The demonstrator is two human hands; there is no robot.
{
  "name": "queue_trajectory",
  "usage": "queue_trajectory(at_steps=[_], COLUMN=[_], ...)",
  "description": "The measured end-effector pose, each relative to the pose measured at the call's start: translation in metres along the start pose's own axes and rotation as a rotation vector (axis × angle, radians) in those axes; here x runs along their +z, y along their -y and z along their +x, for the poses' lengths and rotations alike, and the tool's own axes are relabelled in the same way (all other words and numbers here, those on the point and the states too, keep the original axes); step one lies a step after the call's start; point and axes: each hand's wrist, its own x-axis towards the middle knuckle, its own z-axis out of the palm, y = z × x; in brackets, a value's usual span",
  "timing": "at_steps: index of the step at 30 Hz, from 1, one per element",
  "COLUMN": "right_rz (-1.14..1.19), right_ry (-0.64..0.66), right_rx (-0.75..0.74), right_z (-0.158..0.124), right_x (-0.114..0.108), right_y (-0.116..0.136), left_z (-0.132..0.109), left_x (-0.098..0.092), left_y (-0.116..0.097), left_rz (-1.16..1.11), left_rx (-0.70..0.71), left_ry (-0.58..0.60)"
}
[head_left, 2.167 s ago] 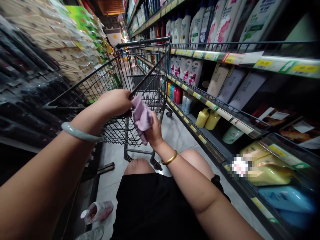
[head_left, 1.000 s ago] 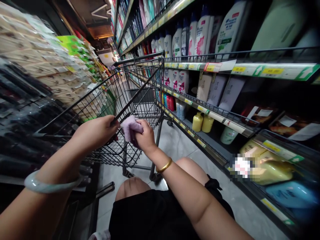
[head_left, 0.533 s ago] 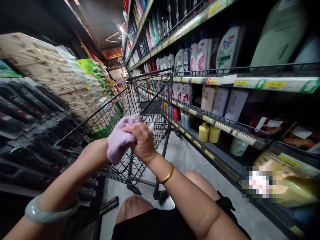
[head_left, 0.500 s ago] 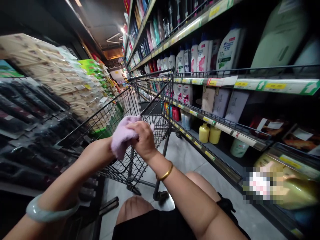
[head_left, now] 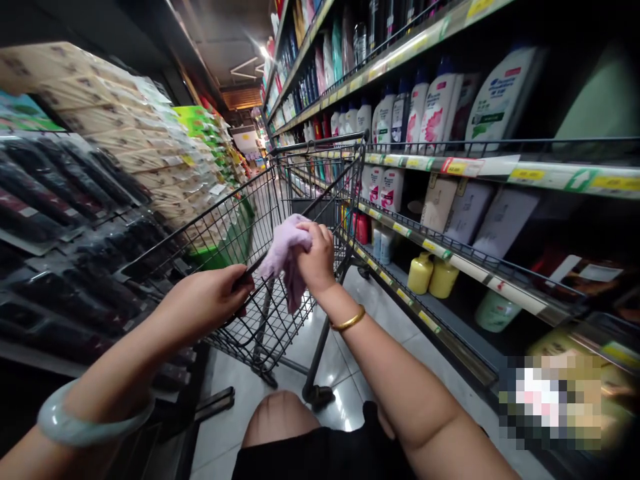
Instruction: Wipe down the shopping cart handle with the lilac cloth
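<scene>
A black wire shopping cart (head_left: 225, 227) stands in the aisle in front of me, tilted in the view. My left hand (head_left: 205, 303) is closed round the near end of the cart's rim bar. My right hand (head_left: 315, 257) is closed on a pale purple cloth (head_left: 285, 250) and presses it against the same bar, farther up. The cloth hangs down a little below my fist. A pale bangle sits on my left wrist and a gold one on my right.
Shelves (head_left: 450, 163) of shampoo bottles and boxes run along the right, with yellow bottles (head_left: 430, 273) on a lower tier. Packaged goods (head_left: 100, 127) and dark hanging packs fill the left side. Grey tiled floor (head_left: 370, 300) lies beyond the cart. My knees show below.
My right hand has slid the cloth farther up the cart bar, away from my left hand, which is now uncovered and grips the bar's near end. The view has tilted upward.
</scene>
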Motion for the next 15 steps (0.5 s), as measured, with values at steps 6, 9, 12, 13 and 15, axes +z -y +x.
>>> queue_trajectory(at_steps=[6, 9, 12, 13, 15], right_rz=[0.099, 0.163, 0.241, 0.258, 0.26], right_ry=[-0.022, -0.027, -0.042, -0.055, -0.067], right_rx=[-0.086, -0.098, 0.02, 0.075, 0.148], right_z=[-0.028, -0.034, -0.027, -0.026, -0.032], right_x=[0.032, 0.045, 0.048, 0.049, 0.055], right_y=[0.019, 0.022, 0.008, 0.005, 0.008], left_z=[0.005, 0.006, 0.006, 0.007, 0.009], left_x=[-0.002, -0.003, -0.005, -0.004, -0.002], left_y=[0.009, 0.017, 0.025, 0.028, 0.037], left_rz=[-0.019, -0.025, -0.043, -0.068, -0.09], left_rx=[-0.006, -0.029, -0.061, -0.06, -0.051], left_ry=[0.007, 0.026, 0.066, 0.08, 0.093])
